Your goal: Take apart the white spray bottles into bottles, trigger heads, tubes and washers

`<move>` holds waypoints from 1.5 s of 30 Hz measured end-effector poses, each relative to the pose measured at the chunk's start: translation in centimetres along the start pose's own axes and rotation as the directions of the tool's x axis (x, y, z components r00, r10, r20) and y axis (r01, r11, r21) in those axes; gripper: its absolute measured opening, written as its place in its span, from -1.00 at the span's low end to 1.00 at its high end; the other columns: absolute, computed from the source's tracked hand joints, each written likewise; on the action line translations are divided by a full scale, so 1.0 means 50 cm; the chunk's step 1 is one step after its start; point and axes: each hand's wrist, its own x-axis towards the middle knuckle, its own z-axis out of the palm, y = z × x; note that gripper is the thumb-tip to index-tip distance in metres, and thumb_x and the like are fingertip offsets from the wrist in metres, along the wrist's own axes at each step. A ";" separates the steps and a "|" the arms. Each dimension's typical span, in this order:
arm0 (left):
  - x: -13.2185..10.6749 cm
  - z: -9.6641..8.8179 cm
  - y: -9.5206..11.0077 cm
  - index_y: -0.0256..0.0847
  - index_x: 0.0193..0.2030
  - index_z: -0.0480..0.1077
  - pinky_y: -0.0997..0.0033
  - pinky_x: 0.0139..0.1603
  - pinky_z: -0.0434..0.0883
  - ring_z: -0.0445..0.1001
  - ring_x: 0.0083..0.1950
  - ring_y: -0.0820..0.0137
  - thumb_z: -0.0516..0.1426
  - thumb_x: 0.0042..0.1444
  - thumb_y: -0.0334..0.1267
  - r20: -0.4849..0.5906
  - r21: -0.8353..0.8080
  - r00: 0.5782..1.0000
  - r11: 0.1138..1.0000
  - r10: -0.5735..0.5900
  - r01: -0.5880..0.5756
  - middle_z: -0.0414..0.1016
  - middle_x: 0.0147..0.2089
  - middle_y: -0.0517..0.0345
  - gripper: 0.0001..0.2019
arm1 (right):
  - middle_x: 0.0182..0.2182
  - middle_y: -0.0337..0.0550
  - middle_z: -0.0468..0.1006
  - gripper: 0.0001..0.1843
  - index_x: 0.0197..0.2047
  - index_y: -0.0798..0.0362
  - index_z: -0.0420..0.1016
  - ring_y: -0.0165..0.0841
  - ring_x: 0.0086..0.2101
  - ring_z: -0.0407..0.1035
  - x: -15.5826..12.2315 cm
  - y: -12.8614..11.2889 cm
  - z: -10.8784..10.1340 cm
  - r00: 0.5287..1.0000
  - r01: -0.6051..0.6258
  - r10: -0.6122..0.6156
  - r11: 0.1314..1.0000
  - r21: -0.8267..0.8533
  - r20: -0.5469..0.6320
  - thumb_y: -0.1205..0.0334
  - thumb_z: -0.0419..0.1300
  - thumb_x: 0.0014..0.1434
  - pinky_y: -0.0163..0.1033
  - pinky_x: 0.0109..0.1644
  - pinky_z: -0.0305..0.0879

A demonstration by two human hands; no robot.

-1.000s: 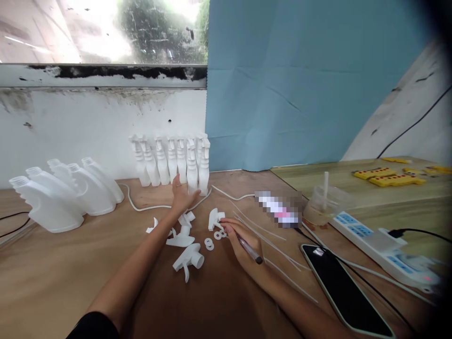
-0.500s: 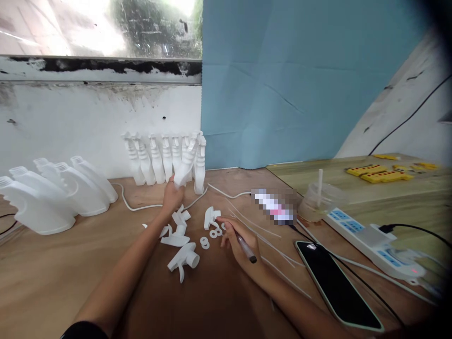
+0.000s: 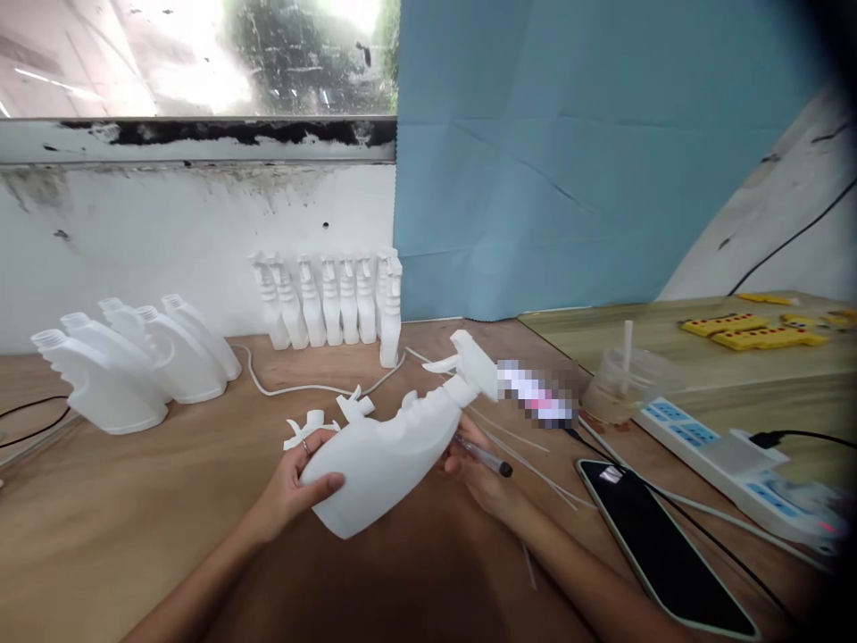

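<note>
A white spray bottle with a trigger head on its neck is tilted across the middle, in front of me. My left hand grips it by the base, thumb on the near side. Beneath the neck, my right hand is closed around a pen with a dark end. Its fingertips are partly behind the bottle, so I cannot tell whether they press on it. Behind the bottle lie loose trigger heads, partly covered by it and my left hand.
Several spray bottles with heads stand in a row by the wall. Open bottles without heads stand at left. To the right are a phone, a power strip, a plastic cup, thin tubes and yellow pieces.
My left hand has brought a spray bottle from the row by the wall to the middle in front of me. My right hand, still holding the pen, has moved to the bottle's neck.
</note>
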 end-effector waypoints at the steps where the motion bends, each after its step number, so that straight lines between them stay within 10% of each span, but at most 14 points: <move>1: -0.004 -0.001 -0.004 -0.22 -0.03 0.33 0.44 -0.32 0.39 0.40 -0.25 0.32 0.17 0.04 0.01 -0.019 0.019 1.000 1.000 0.000 0.001 0.40 -0.22 0.09 -0.57 | -0.51 -0.31 0.27 -0.38 -0.20 -0.05 0.32 -0.49 -0.60 0.08 0.000 -0.002 0.002 0.999 -0.044 0.044 0.997 0.063 0.003 -0.24 0.38 -0.22 -0.37 -0.60 0.06; 12: -0.013 -0.019 -0.017 -0.11 0.02 0.36 0.40 -0.24 0.41 0.45 -0.22 0.28 0.25 -0.05 -0.12 -0.135 0.412 0.978 0.907 0.158 -0.090 0.49 -0.12 0.10 -0.55 | -0.66 -0.46 0.07 -0.53 -0.50 0.01 0.15 -0.58 -0.69 -0.14 0.029 -0.004 -0.020 0.956 -0.048 0.141 0.941 0.334 -0.258 -0.05 0.36 -0.07 -0.41 -0.64 -0.15; 22: 0.004 -0.020 -0.035 -0.28 -0.21 0.42 0.50 -0.42 0.27 0.35 -0.41 0.42 0.16 0.06 0.05 -0.036 -0.355 0.985 0.923 -0.171 0.147 0.39 -0.37 0.09 -0.61 | -0.69 -0.41 0.12 -0.65 -0.50 0.06 0.33 -0.57 -0.69 -0.06 0.018 -0.020 -0.014 0.974 -0.131 0.180 0.944 0.304 -0.137 0.01 0.36 -0.07 -0.38 -0.63 -0.02; 27: 0.008 -0.020 -0.048 -0.28 -0.18 0.42 0.52 -0.43 0.26 0.35 -0.43 0.44 0.20 0.04 0.03 -0.068 -0.424 0.975 0.891 -0.210 0.162 0.41 -0.38 0.11 -0.61 | -0.49 -0.23 0.45 -0.67 -0.26 0.01 0.48 -0.40 -0.55 0.28 0.021 -0.019 -0.008 0.980 -0.105 0.149 0.952 0.287 -0.135 0.01 0.34 -0.06 -0.30 -0.54 0.25; 37: 0.000 -0.007 -0.018 -0.06 0.26 0.09 0.28 -0.10 0.40 0.39 0.06 0.16 0.08 0.15 0.10 -0.208 0.056 0.970 0.992 0.124 -0.115 0.22 0.25 -0.09 -0.41 | -0.30 -0.21 0.62 -0.76 -0.23 0.02 0.51 -0.28 -0.28 0.49 0.031 0.007 -0.014 0.931 -0.053 0.190 0.915 0.400 -0.311 0.14 0.35 0.02 -0.22 -0.22 0.45; 45: -0.017 -0.003 0.004 -0.05 0.34 -0.03 -0.10 0.26 0.11 0.02 0.35 -0.07 0.30 -0.14 0.11 0.127 0.684 0.895 0.616 0.429 -0.392 -0.09 0.40 -0.17 -0.05 | -0.37 -0.29 0.59 -0.84 -0.35 0.02 0.52 -0.42 -0.36 0.43 0.039 0.006 -0.011 0.920 -0.044 0.256 0.820 0.571 -0.296 0.25 0.39 -0.02 -0.35 -0.31 0.41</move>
